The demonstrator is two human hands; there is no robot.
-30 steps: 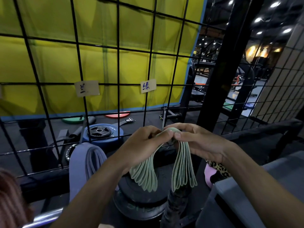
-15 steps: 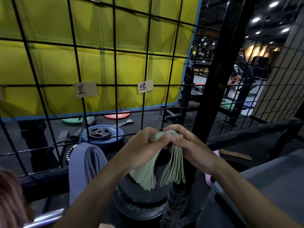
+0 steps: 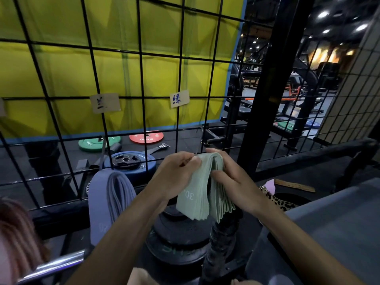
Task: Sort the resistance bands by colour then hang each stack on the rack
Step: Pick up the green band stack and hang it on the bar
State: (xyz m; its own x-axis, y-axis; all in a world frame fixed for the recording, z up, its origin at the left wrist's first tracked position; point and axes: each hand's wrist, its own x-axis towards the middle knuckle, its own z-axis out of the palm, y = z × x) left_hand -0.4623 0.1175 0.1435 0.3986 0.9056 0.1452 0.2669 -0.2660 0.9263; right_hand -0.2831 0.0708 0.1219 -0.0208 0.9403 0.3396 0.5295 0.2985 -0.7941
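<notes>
A stack of pale green resistance bands (image 3: 202,194) hangs folded between my two hands, just in front of the black wire grid rack (image 3: 181,77). My left hand (image 3: 174,175) pinches the stack's top on the left side. My right hand (image 3: 230,179) grips it from the right, fingers curled over the fold. A stack of blue-purple bands (image 3: 109,198) hangs on the rack to the left. Two paper labels, one (image 3: 105,103) above the blue stack and one (image 3: 179,98) above the green stack, are fixed to a rack bar. A thin metal hook (image 3: 200,138) hangs from the grid just above my hands.
Black weight plates (image 3: 181,239) are stacked below my hands. Behind the grid lie a blue plate (image 3: 131,163), a green plate (image 3: 96,141) and a red plate (image 3: 146,137) on the floor. A thick black post (image 3: 267,87) stands right; a grey surface (image 3: 329,233) with a leopard-print band (image 3: 277,200) lies lower right.
Both hands have pressed the green stack together; the two hanging halves, spread apart earlier, now hang close as one bundle, a little nearer the grid.
</notes>
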